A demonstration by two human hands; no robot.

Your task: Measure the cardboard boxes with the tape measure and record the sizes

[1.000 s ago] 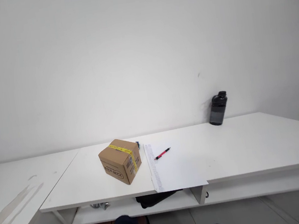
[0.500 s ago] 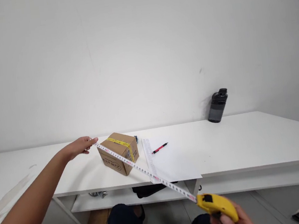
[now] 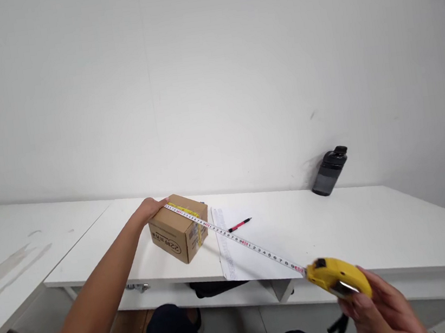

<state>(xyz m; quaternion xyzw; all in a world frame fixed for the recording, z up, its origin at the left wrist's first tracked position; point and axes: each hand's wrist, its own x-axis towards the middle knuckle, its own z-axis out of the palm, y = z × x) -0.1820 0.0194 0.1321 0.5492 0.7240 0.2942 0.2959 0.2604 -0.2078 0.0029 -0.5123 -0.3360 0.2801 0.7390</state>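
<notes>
The right hand (image 3: 378,304) has its fingers wrapped around the tape measure (image 3: 339,276), the yellow case gripped and the black strap (image 3: 339,327) dangling beneath. From the case's mouth the blade (image 3: 270,254) runs out toward the wall side and to the left, over to the box (image 3: 170,236).

That slant is the thing to watch: the box lies left of the right hand and farther off, and the blade crosses its top close along the yellow strip (image 3: 183,210), the two nearly in line. Whether the blade rests flat on the cardboard I can't tell from here.

The left hand (image 3: 152,207) is much the nearer to the box, touching its left top edge, the thumb at the blade's end. (Its other fingers are hidden, so I can't say whether it pinches the blade or only presses there.)

The box sits on the desk (image 3: 346,232), printed side to the front, turned at an angle to the desk's edge. Just right of it lies the paper (image 3: 241,262), with the blade passing above, and on the paper the red pen (image 3: 240,224). Farther right, near the wall (image 3: 215,80), stands the dark bottle (image 3: 330,171), well apart from both hands.
</notes>
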